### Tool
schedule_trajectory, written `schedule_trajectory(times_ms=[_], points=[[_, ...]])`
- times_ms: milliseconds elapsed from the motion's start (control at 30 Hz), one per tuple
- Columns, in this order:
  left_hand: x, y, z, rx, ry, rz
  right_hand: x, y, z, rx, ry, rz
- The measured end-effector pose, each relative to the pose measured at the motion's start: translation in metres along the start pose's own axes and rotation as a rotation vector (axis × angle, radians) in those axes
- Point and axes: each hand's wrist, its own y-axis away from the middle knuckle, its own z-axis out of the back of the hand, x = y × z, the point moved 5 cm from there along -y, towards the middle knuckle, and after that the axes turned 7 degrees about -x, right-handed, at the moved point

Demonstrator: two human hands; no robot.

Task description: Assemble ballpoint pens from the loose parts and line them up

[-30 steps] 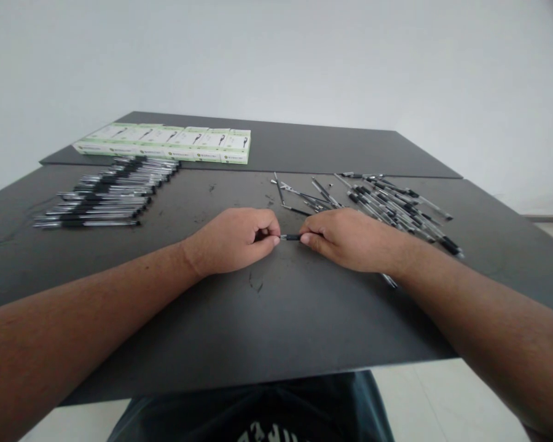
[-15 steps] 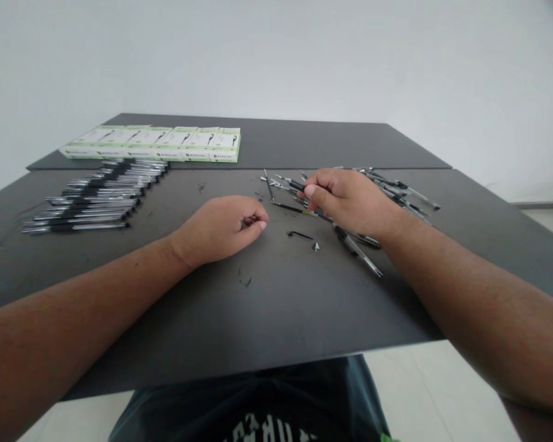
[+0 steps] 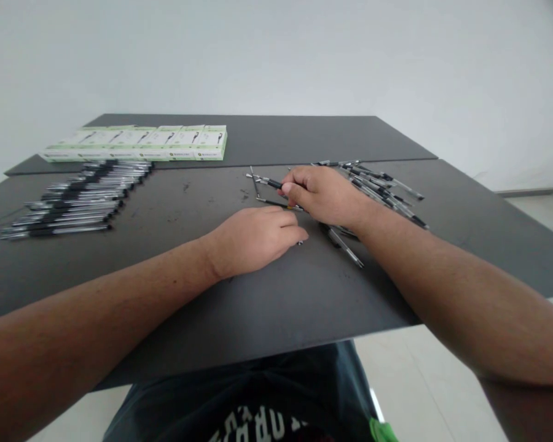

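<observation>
My right hand (image 3: 320,193) is closed, with thumb and forefinger pinching a pen (image 3: 273,183) by its black grip; the tip points left. My left hand (image 3: 258,239) hovers low over the table just in front of it, fingers curled together. A tiny silvery piece (image 3: 299,243) shows right at the left fingertips. Whether those fingers hold anything is hidden. Beyond the left hand lies a dark thin refill (image 3: 271,202), with another slim rod (image 3: 255,181) behind it. More clear pens (image 3: 345,245) lie under and beside the right wrist.
Loose pens (image 3: 387,193) are strewn to the right. On the left, several pens with black grips (image 3: 74,199) form a slanted row. Green-and-white boxes (image 3: 166,144) stand behind them on the dark table (image 3: 276,307). Small dark marks (image 3: 187,186) dot the tabletop.
My left hand has moved right, over the spot where a black clip-like piece and the small silvery piece lay. The right hand still grips the pen. The whole view has shifted slightly.
</observation>
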Motion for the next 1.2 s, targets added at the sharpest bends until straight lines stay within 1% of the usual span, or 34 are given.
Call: schedule_trajectory(times_ms=[133, 233, 333, 467, 667, 800, 900, 967, 1033, 1133, 1200], points=[[-0.004, -0.009, -0.007, 0.027, -0.036, -0.037, 0.002, -0.001, 0.002, -0.005, -0.001, 0.014], [-0.003, -0.009, -0.010, 0.013, -0.045, -0.049, 0.003, -0.001, 0.003, -0.008, -0.011, 0.014], [-0.004, -0.007, -0.010, 0.003, -0.003, -0.046, 0.003, -0.001, 0.002, -0.001, 0.001, 0.015], [-0.007, -0.002, -0.005, 0.031, 0.085, -0.021, 0.003, 0.000, 0.000, 0.016, 0.010, 0.028], [-0.006, 0.009, 0.001, 0.099, 0.156, 0.044, 0.002, 0.000, -0.002, 0.023, 0.013, 0.027], [-0.003, 0.011, 0.004, 0.137, 0.148, 0.095, 0.001, 0.001, -0.004, 0.036, 0.021, 0.020], [0.004, 0.014, 0.010, 0.159, 0.121, 0.116, 0.000, 0.003, -0.006, 0.046, 0.034, 0.012], [0.016, 0.021, 0.015, 0.164, 0.114, 0.172, 0.000, 0.003, -0.007, 0.049, 0.031, 0.015], [0.030, 0.032, 0.021, 0.169, 0.105, 0.267, 0.000, 0.004, -0.009, 0.057, 0.021, 0.026], [0.054, 0.053, 0.027, 0.183, 0.086, 0.499, 0.002, 0.006, -0.012, 0.081, 0.025, 0.044], [0.064, 0.064, 0.030, 0.185, 0.096, 0.613, 0.004, 0.008, -0.013, 0.098, 0.045, 0.053]])
